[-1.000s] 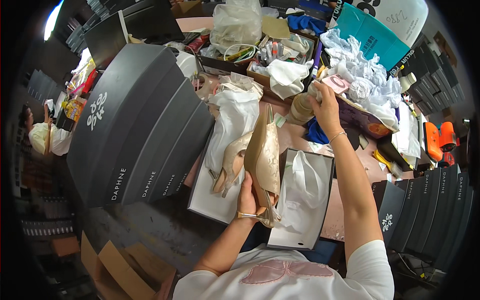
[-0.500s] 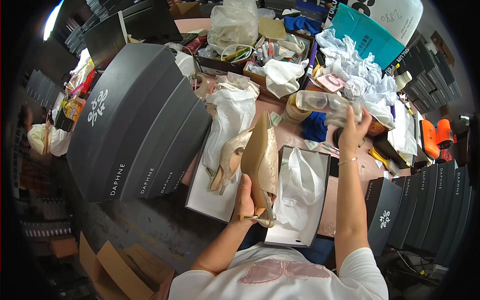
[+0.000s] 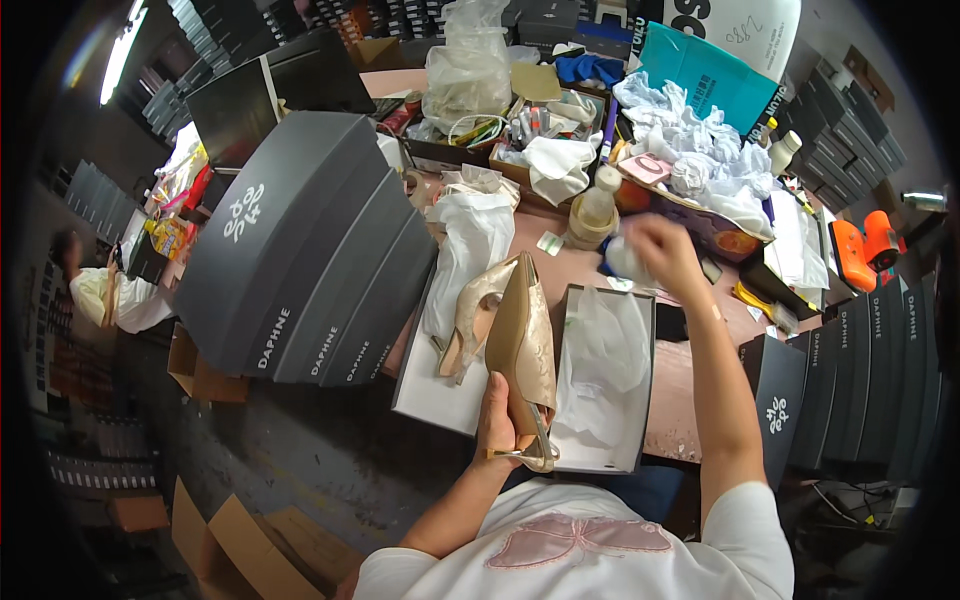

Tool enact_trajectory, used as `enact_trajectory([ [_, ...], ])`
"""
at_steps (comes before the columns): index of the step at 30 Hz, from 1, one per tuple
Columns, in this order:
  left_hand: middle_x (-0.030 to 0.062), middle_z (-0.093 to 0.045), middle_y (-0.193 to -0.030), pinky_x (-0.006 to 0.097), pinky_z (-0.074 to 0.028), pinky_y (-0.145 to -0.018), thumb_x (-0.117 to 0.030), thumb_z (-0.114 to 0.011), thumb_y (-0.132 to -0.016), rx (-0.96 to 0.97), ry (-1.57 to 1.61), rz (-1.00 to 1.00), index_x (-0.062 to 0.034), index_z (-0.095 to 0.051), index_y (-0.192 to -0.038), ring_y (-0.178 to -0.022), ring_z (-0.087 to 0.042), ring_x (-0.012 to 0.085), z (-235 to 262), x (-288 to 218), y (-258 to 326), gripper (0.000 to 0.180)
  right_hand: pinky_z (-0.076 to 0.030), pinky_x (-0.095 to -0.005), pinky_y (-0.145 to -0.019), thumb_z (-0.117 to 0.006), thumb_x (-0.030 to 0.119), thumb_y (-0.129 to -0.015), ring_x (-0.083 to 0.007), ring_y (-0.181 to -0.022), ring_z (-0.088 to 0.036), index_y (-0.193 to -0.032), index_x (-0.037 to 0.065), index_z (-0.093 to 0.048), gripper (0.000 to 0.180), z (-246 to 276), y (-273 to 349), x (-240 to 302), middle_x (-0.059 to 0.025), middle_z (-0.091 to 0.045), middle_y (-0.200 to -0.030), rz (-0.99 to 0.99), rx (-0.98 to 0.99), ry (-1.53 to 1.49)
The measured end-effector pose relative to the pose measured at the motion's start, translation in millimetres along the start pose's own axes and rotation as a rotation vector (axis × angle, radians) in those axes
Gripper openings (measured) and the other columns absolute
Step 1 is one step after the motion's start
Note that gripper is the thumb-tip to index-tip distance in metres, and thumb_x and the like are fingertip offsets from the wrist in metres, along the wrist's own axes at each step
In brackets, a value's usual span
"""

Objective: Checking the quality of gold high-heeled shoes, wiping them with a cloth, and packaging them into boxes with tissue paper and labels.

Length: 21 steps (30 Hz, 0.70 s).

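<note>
My left hand (image 3: pixel 497 422) is closed around a beige patterned high-heeled shoe (image 3: pixel 522 345), toe pointing away and sole turned outward. Its mate, another beige heeled shoe (image 3: pixel 466 325), lies on white tissue in the left half of a shoe box. My right hand (image 3: pixel 665 255), smeared by motion, is over the table with a white wad (image 3: pixel 625 262) in its fingers; what the wad is made of is unclear. Just left of it a clear plastic bottle (image 3: pixel 598 205) stands upright, a tape roll at its base. White tissue (image 3: pixel 605 355) fills the right box part (image 3: pixel 640 440).
Stacked dark shoe boxes (image 3: pixel 270 250) rise at the left, and more dark boxes (image 3: pixel 775 400) stand at the right. Along the back are cluttered cartons (image 3: pixel 540 165), crumpled paper (image 3: pixel 690 140) and a teal box (image 3: pixel 700 75). An orange tool (image 3: pixel 860 250) sits far right.
The bottle, tilted by my right hand earlier, now stands upright on the table. My right hand has come down and left with the white wad. My left hand still holds the shoe.
</note>
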<state>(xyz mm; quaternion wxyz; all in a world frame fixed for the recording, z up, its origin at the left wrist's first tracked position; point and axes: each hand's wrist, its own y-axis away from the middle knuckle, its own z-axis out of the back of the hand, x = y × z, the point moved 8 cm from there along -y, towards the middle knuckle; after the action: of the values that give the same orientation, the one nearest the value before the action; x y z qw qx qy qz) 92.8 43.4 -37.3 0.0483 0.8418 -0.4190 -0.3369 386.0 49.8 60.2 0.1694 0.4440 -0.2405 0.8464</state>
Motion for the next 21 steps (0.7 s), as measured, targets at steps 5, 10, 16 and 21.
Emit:
enact_trajectory([
  [5,0.0049,-0.059,-0.111,0.031,-0.050,-0.077,-0.058,-0.050,-0.090,0.033,0.017,0.000,-0.0076,-0.048,-0.126,-0.096,-0.059,0.0173,5,14,28,0.062,-0.051,-0.0299,-0.068,-0.069,0.006,-0.080,-0.0203,-0.078,-0.064,-0.097,0.005,-0.069,0.017,-34,191,118,-0.0086,-0.064,-0.087,0.083,0.409,-0.187],
  [10,0.0080,-0.058,-0.109,0.030,-0.051,-0.077,-0.053,-0.043,-0.096,0.074,-0.215,-0.005,-0.0036,-0.045,-0.127,-0.092,-0.060,0.0156,-31,32,53,0.058,-0.052,-0.0299,-0.062,-0.070,0.000,-0.075,-0.0213,-0.070,-0.062,-0.105,0.004,-0.067,0.031,-33,249,151,-0.0087,-0.059,-0.086,0.333,0.026,0.013],
  [16,0.0086,-0.057,-0.112,0.030,-0.051,-0.081,-0.051,-0.039,-0.098,0.027,-0.267,0.006,-0.0030,-0.043,-0.130,-0.097,-0.060,0.0158,-28,41,71,0.059,-0.050,-0.0288,-0.055,-0.070,-0.003,-0.074,-0.0193,-0.065,-0.060,-0.106,0.003,-0.066,0.033,-39,274,148,-0.0074,-0.058,-0.083,0.338,-0.002,0.004],
  [21,0.0057,-0.060,-0.104,0.030,-0.052,-0.073,-0.060,-0.042,-0.092,0.251,-0.238,0.097,-0.0065,-0.048,-0.127,-0.088,-0.062,0.0155,-27,51,70,0.064,-0.051,-0.0290,-0.054,-0.067,-0.003,-0.072,-0.0206,-0.065,-0.061,-0.104,0.001,-0.064,0.032,-34,292,159,-0.0081,-0.058,-0.081,0.405,0.050,0.041],
])
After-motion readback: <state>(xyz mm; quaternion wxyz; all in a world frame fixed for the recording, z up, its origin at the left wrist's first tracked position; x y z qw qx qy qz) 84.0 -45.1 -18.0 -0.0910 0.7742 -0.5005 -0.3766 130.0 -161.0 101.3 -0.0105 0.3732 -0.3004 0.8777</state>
